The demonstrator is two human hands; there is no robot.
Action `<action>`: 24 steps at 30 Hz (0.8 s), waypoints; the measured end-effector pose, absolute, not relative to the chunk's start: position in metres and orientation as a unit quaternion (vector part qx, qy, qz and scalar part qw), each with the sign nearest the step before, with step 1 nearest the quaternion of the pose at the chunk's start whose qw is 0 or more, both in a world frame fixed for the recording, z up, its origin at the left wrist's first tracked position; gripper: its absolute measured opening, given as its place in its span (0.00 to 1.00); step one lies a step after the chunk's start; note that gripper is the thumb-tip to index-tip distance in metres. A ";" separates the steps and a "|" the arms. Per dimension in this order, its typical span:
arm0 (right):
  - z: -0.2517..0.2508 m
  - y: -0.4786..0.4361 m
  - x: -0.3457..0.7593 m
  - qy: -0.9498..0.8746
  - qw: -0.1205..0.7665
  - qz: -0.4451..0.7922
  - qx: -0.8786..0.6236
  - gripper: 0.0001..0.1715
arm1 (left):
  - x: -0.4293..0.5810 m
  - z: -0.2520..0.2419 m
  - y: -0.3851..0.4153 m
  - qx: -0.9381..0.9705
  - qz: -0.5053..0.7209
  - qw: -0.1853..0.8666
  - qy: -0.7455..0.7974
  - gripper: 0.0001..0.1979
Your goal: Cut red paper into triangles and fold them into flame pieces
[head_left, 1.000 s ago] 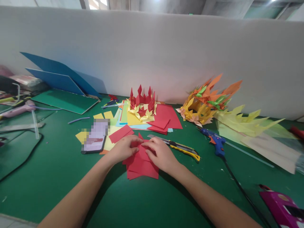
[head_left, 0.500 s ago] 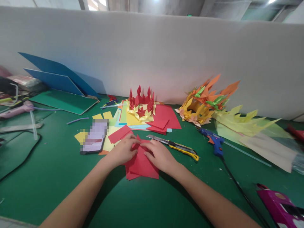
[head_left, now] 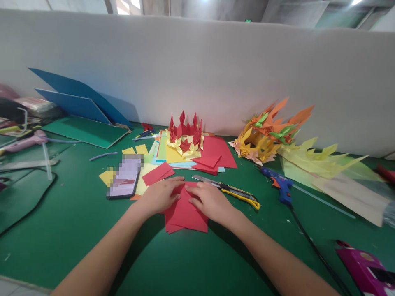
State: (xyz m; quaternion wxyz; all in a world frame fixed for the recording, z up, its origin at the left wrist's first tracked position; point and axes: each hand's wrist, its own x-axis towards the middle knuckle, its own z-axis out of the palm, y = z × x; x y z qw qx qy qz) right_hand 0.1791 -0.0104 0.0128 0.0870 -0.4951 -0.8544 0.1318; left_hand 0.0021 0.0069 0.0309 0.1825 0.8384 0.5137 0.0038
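Paper (head_left: pixel 186 216) has lost its raised tip, likely folded flat; left hand (head_left: pixel 159 196) and right hand (head_left: pixel 213 201), half-curled, touch it; grip unclear.

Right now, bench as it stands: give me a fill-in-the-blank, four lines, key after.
1. The left hand and right hand touch ____ paper.
2. The utility knife lies nearer the ____ hand.
3. The glue gun right of the knife has a ____ body.
4. The red-spiked crown has ____ flower shapes around its base.

Key: red; right; blue; yellow.
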 end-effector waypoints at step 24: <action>-0.005 -0.015 0.188 -0.862 0.136 0.109 -0.475 0.18 | 0.002 0.027 0.007 0.864 0.014 0.161 0.477 0.19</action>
